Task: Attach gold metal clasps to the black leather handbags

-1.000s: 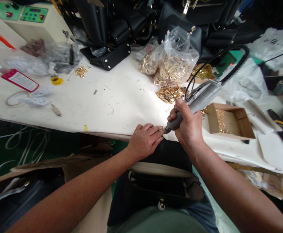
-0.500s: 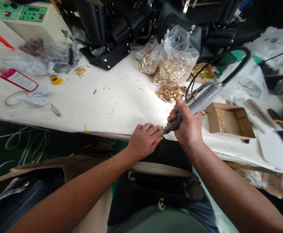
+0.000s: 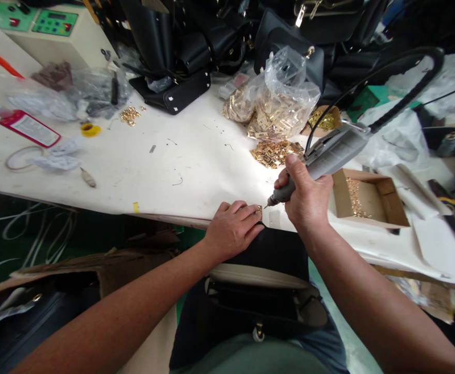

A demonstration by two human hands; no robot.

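A black bag point(image 3: 276, 249) lies across my lap, its flap reaching the table edge. My left hand point(image 3: 233, 228) rests on that flap with its fingers pressed together, pinching the edge by a small gold metal piece point(image 3: 259, 210). Wrapped in my right hand point(image 3: 308, 195) is a grey power screwdriver point(image 3: 334, 153), with a black cable at its back end. Its thin tip points down-left and stands just right of the gold piece, apart from it. Beyond the tool lies a pile of gold metal pieces point(image 3: 275, 154).
Clear plastic bags of gold parts point(image 3: 280, 111) stand behind the pile. An open cardboard box point(image 3: 371, 200) sits at right. Black bags point(image 3: 188, 91) fill the back. A red-edged bottle point(image 3: 30, 128) and yellow tape roll point(image 3: 91, 130) lie at left on the white table point(image 3: 196, 150).
The screwdriver in my right hand has moved slightly right, and its tip has come away from the gold piece. Its cable has swung to the right. My left hand has hardly moved.
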